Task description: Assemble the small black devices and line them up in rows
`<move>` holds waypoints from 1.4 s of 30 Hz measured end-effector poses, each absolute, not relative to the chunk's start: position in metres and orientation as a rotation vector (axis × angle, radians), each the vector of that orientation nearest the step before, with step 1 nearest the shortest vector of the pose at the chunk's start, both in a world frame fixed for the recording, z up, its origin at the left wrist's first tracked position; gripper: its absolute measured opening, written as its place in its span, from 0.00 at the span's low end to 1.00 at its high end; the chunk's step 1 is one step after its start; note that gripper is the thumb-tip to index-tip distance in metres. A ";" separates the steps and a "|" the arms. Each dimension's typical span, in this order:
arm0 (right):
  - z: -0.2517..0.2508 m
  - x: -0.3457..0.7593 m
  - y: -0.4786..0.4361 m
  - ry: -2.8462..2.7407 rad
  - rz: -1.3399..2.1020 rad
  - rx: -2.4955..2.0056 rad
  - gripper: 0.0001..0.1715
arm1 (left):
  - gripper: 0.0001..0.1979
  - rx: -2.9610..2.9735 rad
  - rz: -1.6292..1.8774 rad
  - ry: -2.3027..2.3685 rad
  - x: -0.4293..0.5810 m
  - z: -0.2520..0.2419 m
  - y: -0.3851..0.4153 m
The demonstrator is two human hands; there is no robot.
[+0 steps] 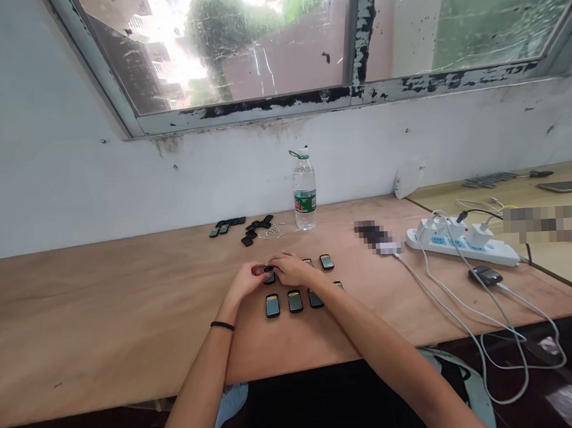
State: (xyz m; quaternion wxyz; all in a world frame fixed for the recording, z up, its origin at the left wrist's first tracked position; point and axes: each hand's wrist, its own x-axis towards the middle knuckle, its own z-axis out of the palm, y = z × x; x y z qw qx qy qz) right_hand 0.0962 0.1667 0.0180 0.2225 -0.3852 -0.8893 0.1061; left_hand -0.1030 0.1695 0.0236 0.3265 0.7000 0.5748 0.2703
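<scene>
A small black device with a grey face is at the middle of the table, between my two hands. The fingers of my left hand are bent and closed on its left side. From the upper right, my right hand has its fingertips closed at the same device's top edge. Similar devices lie around: one grey-faced device in front, another beside it, a third partly behind my right forearm, and one to the right. Whether the held device touches the table, I cannot tell.
Black pieces and small pale bits lie farther back, left of a water bottle. On the right are a white power strip with chargers, looping white cables and a black mouse-like object. A wall and window stand behind.
</scene>
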 end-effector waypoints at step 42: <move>0.018 0.150 0.166 -2.487 0.339 -1.117 0.15 | 0.06 2.468 0.574 1.564 -0.049 0.029 0.135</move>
